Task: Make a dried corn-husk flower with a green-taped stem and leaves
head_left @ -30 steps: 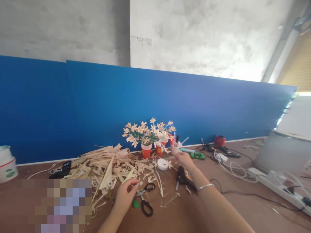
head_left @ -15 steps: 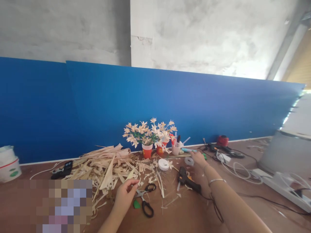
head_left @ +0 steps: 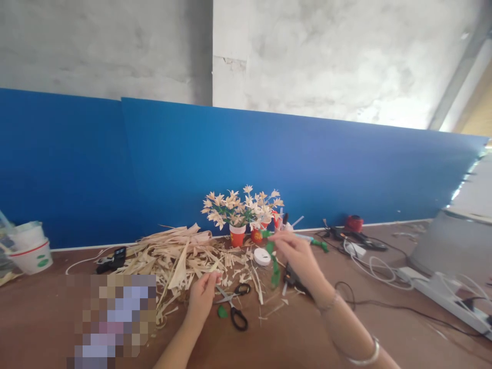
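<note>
My right hand [head_left: 295, 251] is raised over the table's middle, its fingers pinching a crinkled green strip [head_left: 274, 271] that hangs down. Close to the scissors, my left hand [head_left: 203, 294] has thumb and fingertips pressed together; whatever they hold is too small to make out. The scissors [head_left: 232, 302] have black handles and lie with their loops apart. A small green piece [head_left: 222, 311] rests beside them. Partly hidden behind my right hand is a black glue gun [head_left: 292, 279]. Pale handmade flowers [head_left: 230, 202] stand in red paper cups [head_left: 237, 237] at the back.
Dry husk strips [head_left: 184, 256] are heaped at the left. Near the cups lies a white tape roll [head_left: 262, 257]. More green material [head_left: 320, 245] lies at the back right. Cables and a power strip [head_left: 442, 297] run along the right, and a white tub [head_left: 33, 256] stands far left.
My right hand has come back from the rear right of the table toward the middle, now with the green strip in its fingers. The left hand stays near the scissors.
</note>
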Demonstrator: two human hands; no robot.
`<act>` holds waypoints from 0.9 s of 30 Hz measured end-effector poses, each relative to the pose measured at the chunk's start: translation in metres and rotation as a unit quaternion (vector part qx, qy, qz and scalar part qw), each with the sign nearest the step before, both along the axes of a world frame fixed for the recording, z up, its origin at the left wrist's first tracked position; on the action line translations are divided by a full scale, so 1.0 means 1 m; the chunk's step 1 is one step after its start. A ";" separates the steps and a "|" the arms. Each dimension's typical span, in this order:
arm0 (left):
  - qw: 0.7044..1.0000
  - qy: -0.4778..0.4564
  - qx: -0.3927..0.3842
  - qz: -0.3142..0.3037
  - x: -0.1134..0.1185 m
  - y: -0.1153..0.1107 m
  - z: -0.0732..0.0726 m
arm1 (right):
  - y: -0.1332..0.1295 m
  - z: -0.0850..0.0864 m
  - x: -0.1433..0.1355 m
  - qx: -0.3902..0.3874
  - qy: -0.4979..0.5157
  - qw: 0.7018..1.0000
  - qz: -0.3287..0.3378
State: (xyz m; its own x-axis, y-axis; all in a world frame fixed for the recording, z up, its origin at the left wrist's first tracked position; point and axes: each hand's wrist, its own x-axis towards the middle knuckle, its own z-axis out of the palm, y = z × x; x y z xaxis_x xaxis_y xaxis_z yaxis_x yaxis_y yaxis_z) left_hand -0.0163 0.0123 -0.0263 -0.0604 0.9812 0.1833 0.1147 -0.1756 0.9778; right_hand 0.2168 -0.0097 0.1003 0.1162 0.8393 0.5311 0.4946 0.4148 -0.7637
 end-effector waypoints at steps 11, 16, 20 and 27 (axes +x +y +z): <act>0.998 0.041 0.039 0.008 -0.003 0.003 -0.005 | 0.067 -0.087 -0.051 -0.189 -0.205 0.960 0.026; 0.998 0.047 0.037 0.011 -0.004 0.004 -0.007 | 0.074 -0.089 -0.052 -0.213 -0.108 0.971 0.024; 0.997 0.048 0.067 0.003 -0.001 0.007 -0.009 | 0.062 -0.084 -0.044 -0.236 0.048 0.967 0.085; 0.983 0.119 0.135 0.030 0.008 -0.002 -0.002 | 0.030 -0.085 -0.052 -0.328 0.343 0.852 0.221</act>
State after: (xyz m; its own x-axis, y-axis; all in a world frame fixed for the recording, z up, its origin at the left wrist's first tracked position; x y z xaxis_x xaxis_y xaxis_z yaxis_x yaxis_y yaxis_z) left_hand -0.0082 0.0105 -0.0280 -0.0396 0.8909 0.4525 0.3534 -0.4111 0.8403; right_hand 0.1648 0.0200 0.0156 -0.1947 0.9716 -0.1342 -0.2550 -0.1823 -0.9496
